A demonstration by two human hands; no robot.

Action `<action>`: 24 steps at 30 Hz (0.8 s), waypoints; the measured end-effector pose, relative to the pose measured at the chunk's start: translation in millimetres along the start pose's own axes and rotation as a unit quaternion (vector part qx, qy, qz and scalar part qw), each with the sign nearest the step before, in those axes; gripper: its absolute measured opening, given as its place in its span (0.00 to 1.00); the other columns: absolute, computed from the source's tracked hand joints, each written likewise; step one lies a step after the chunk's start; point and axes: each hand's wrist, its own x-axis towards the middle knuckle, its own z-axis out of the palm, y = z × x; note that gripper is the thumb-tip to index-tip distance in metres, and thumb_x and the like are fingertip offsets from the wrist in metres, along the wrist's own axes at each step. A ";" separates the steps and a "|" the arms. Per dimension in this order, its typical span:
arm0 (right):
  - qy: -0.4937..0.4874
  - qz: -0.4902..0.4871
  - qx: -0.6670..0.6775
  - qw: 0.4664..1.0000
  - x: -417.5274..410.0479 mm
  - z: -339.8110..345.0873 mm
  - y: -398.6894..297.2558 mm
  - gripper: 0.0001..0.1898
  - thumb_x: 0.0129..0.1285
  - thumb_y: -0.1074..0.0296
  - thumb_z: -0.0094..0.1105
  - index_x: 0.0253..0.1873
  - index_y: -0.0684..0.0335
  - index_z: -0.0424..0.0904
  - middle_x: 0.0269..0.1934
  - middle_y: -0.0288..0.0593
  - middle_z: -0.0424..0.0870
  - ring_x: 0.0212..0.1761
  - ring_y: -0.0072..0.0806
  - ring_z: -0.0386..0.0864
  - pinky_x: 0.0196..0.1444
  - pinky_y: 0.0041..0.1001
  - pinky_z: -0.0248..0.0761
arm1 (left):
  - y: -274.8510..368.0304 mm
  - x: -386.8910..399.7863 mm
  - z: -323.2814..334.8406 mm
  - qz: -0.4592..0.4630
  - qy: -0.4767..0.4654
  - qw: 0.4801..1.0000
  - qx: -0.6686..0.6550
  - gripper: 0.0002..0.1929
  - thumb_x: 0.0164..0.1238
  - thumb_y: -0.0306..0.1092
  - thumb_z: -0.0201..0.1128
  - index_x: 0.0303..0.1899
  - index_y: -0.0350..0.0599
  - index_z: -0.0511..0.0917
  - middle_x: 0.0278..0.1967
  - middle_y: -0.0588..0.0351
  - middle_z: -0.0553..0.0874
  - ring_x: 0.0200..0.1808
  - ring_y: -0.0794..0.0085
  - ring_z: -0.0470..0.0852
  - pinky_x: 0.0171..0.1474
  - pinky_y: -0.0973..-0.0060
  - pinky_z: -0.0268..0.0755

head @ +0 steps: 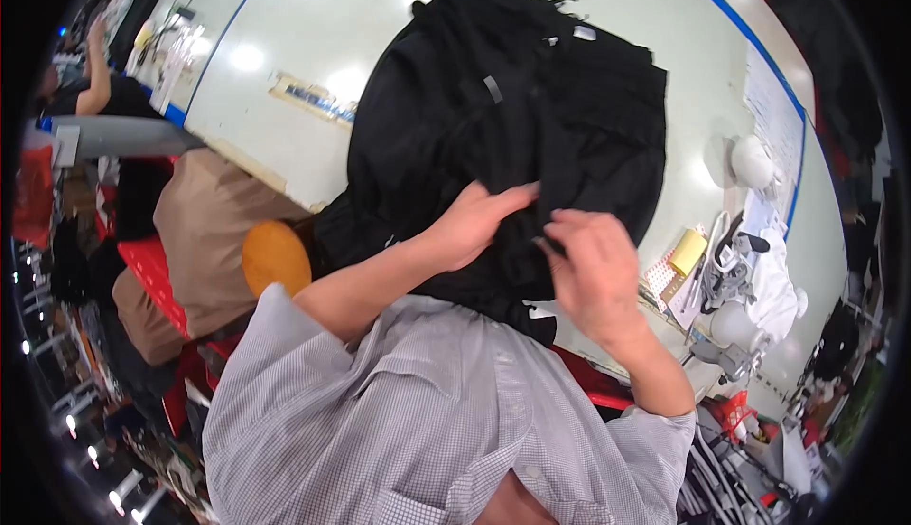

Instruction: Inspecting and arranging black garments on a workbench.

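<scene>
A large black fabric garment (441, 98) lies in folds on the white table, reaching down to the person's shirt front. It bears a small grey strip (492, 89) and a white label (585, 32) near its top. My left hand (473, 226) rests over the lower middle of the cloth, its index finger stretched to the right. My right hand (598, 261) is just right of it, fingers bent and thumb near the fingertips at a fold of black cloth. Blur and dark cloth hide whether either hand pinches fabric. A white tag (542, 309) shows at the garment's lower edge.
Right on the table (285, 41) edge lie a yellow roll (688, 251), cords, white cloth (776, 290) and a grey clamp (733, 358). An orange round pad (276, 259) and brown cloth (206, 240) are at the left. Another person's arm (96, 76) shows far left.
</scene>
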 end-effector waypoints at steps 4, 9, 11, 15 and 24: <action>-0.044 0.010 0.040 0.998 -17.8 16.3 2.2 0.20 0.51 0.76 0.77 0.51 0.67 0.85 0.51 0.52 0.86 0.49 0.48 0.85 0.51 0.40 0.79 | 34.3 -24.6 -25.1 -0.145 0.009 0.961 0.237 0.28 0.81 0.55 0.62 0.45 0.29 0.86 0.39 0.51 0.91 0.39 0.74 0.90 0.42 0.77 0.82; -0.039 0.023 0.029 0.999 -21.9 22.0 12.2 0.20 0.54 0.75 0.77 0.53 0.68 0.84 0.55 0.53 0.84 0.51 0.48 0.84 0.53 0.40 0.79 | 38.5 -20.8 -32.0 -0.138 0.016 0.920 0.365 0.33 0.82 0.60 0.57 0.37 0.30 0.86 0.29 0.54 0.87 0.27 0.74 0.86 0.32 0.78 0.79; -0.042 0.045 0.035 0.997 -18.4 16.8 15.3 0.20 0.55 0.75 0.77 0.53 0.68 0.83 0.55 0.54 0.83 0.52 0.50 0.84 0.54 0.40 0.79 | 34.7 -16.1 -24.2 -0.080 0.013 0.929 0.360 0.30 0.82 0.57 0.59 0.38 0.31 0.85 0.29 0.56 0.87 0.27 0.76 0.86 0.31 0.78 0.79; -0.033 0.047 0.011 0.998 -12.0 12.2 17.2 0.31 0.53 0.65 0.82 0.61 0.67 0.79 0.59 0.55 0.80 0.55 0.51 0.81 0.55 0.40 0.78 | 34.4 -9.4 3.6 0.003 0.011 0.957 0.290 0.23 0.83 0.50 0.62 0.39 0.34 0.86 0.29 0.62 0.85 0.29 0.82 0.82 0.29 0.80 0.78; -0.030 0.019 -0.100 0.994 -26.3 41.2 -1.3 0.48 0.42 0.62 0.87 0.71 0.61 0.73 0.67 0.60 0.70 0.63 0.57 0.73 0.65 0.51 0.67 | 33.5 -15.1 -0.4 -0.008 0.022 0.965 0.263 0.22 0.83 0.51 0.62 0.46 0.35 0.85 0.35 0.61 0.85 0.33 0.82 0.83 0.35 0.79 0.81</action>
